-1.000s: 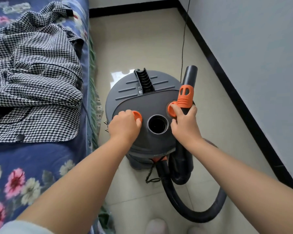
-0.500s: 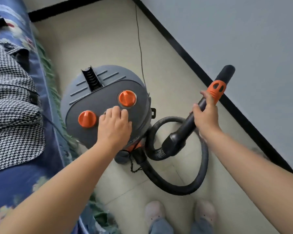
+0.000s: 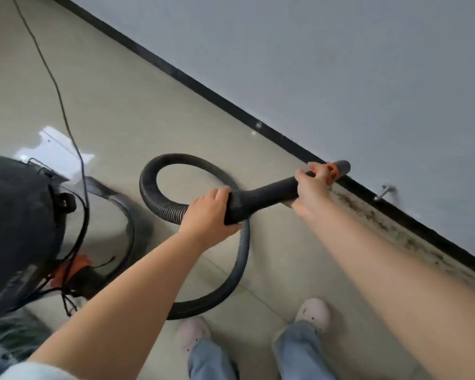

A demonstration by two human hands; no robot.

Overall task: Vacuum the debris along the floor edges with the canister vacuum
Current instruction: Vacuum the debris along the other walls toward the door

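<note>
Gripping the dark nozzle tube of a canister vacuum with both hands, a person aims its tip at the foot of a wall. The right hand is curled round the tube's front end, just behind the orange collar, while the left hand clasps the wider rear cuff where the ribbed hose joins it. The tube's open tip sits against the black baseboard, which runs diagonally under a pale grey wall.

A band of dark, speckled debris lies along the floor edge beside the baseboard, on the near side of the tip and partly behind the right forearm. A small metal fitting juts from the wall just above the baseboard there.

The hose curls in a loop over the beige tiled floor and sweeps round toward the canister, which stands blurred at the left edge, well apart from the wall. A thin black power cord trails from it across the tiles. Two pale slippers and blue jeans show at the bottom.
</note>
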